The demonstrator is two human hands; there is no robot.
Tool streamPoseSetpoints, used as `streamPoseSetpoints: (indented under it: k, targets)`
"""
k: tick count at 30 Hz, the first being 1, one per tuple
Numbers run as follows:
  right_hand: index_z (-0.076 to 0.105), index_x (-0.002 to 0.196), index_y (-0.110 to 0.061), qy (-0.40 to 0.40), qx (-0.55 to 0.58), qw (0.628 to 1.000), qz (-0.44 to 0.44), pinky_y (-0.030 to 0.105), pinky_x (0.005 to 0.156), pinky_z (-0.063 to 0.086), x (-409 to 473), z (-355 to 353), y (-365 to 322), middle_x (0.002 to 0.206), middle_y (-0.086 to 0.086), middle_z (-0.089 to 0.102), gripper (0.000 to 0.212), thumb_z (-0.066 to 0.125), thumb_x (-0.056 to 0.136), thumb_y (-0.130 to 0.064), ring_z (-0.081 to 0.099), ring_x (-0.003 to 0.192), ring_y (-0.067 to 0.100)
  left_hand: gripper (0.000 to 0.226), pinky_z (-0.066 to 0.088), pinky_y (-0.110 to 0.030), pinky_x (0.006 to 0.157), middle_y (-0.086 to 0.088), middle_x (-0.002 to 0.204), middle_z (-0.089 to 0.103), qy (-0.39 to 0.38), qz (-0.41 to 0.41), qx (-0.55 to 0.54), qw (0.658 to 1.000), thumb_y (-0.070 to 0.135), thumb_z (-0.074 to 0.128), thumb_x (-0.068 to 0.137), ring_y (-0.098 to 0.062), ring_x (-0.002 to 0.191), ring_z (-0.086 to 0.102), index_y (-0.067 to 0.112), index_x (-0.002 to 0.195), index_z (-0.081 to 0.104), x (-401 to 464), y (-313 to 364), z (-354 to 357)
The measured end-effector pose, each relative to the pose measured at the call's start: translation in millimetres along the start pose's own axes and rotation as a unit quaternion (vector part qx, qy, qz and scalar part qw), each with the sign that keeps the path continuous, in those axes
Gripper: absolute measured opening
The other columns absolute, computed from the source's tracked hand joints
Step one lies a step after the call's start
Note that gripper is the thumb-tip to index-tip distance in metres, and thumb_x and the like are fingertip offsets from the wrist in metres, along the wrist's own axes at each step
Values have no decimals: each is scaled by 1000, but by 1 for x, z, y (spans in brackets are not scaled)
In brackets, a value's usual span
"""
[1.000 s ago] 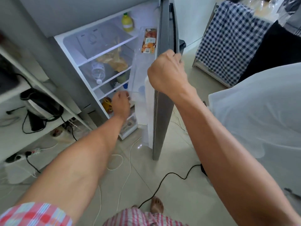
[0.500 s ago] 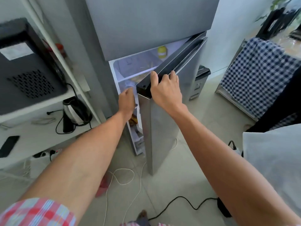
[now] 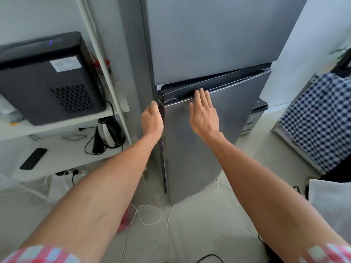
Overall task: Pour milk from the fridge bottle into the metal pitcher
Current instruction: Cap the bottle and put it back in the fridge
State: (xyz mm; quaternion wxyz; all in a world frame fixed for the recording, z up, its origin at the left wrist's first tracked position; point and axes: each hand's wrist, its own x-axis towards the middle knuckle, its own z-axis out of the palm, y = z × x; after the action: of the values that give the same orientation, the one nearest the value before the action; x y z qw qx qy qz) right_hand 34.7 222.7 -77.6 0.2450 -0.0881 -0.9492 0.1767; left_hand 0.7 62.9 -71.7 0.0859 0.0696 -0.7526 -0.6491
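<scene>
The grey fridge's lower door (image 3: 224, 133) stands almost closed, with a thin gap along its top edge. My right hand (image 3: 204, 112) lies flat and open against the door front, fingertips at the top edge. At the door's left edge sits my left hand (image 3: 152, 120), fingers curled loosely, holding nothing that I can see. The upper freezer door (image 3: 212, 35) is closed. No milk bottle and no metal pitcher are in view; the fridge's inside is hidden.
A white shelf unit (image 3: 62, 154) on the left carries a black appliance (image 3: 47, 76), an electric kettle (image 3: 108, 131) and a black phone (image 3: 33, 158). Cables (image 3: 150, 215) lie on the tiled floor. A checked cloth (image 3: 319, 118) hangs at right.
The fridge door has swung from wide open to nearly closed. My right hand let go of the door's top edge and now lies flat on its front. My left hand came out of the fridge.
</scene>
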Motion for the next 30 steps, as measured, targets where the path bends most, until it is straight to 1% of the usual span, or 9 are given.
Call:
streamPoseSetpoints:
  k: [5, 8, 10, 11, 13, 17, 24, 27, 30]
  targets:
    - [14, 165, -3, -72, 3, 997, -35, 43, 120, 34, 17, 3, 6, 174, 9, 9, 59, 30, 113, -25, 0, 160, 25, 46, 31, -19, 48, 0, 66, 32, 5, 13, 11, 1000, 40, 39, 109, -14, 59, 33, 17, 70, 28, -14, 14, 4]
    - [4, 166, -4, -110, -4, 992, -53, 43, 120, 34, 25, 4, 10, 174, 8, -2, 64, 31, 112, -23, -7, 160, 24, 48, 36, -29, 67, 2, 68, 47, 4, -2, -7, 1000, 40, 39, 110, -14, 68, 47, 15, 69, 42, -22, 23, 11]
    - [-1, 166, -6, -132, -11, 989, -65, 47, 119, 36, 31, 4, 13, 174, 6, -8, 67, 33, 110, -21, -11, 160, 23, 51, 44, -35, 97, -8, 114, 72, -12, -1, -11, 1000, 43, 37, 110, -22, 112, 63, 2, 108, 68, -23, 27, 15]
    - [-4, 166, -7, -142, -12, 987, -69, 50, 118, 37, 34, 4, 14, 174, 5, -10, 69, 33, 109, -20, -12, 159, 22, 55, 39, -36, 111, -11, 140, 63, -16, -1, -13, 1000, 45, 36, 109, -23, 134, 54, 4, 133, 63, -22, 28, 16]
    - [-9, 166, -9, -164, -12, 984, -71, 51, 115, 40, 38, 3, 16, 173, 1, -16, 74, 35, 106, -15, -16, 159, 21, 61, 30, -38, 121, -12, 156, 48, -28, -4, -12, 1000, 48, 34, 109, -24, 147, 41, 6, 150, 50, -21, 31, 17]
    - [-15, 164, -12, -199, -2, 977, -79, 54, 116, 38, 44, 4, 21, 171, -3, -24, 84, 40, 101, -10, -24, 157, 19, 67, 37, -44, 113, -24, 146, 53, -22, -3, -16, 1000, 49, 33, 109, -36, 137, 49, -10, 137, 50, -14, 35, 16]
    - [-17, 164, -14, -207, -12, 974, -88, 56, 116, 37, 45, 5, 26, 170, -5, -27, 89, 46, 101, -13, -27, 155, 18, 66, 39, -42, 113, -21, 141, 59, -19, -15, -6, 1000, 51, 34, 108, -32, 134, 53, -3, 136, 57, -12, 32, 16]
    - [-19, 163, -16, -206, -14, 974, -89, 58, 114, 38, 44, 7, 27, 169, -7, -29, 91, 48, 101, -15, -28, 155, 17, 62, 45, -41, 91, -21, 101, 66, -12, -22, 0, 1000, 48, 35, 109, -35, 101, 61, -7, 101, 62, -10, 33, 16]
    - [-16, 164, -16, -205, -3, 975, -83, 56, 114, 40, 42, -3, 22, 170, -6, -26, 92, 51, 102, -17, -26, 156, 16, 52, 34, -35, 70, 1, 69, 33, -8, -22, 9, 1000, 50, 36, 108, -18, 66, 38, 16, 70, 31, -9, 33, 16]
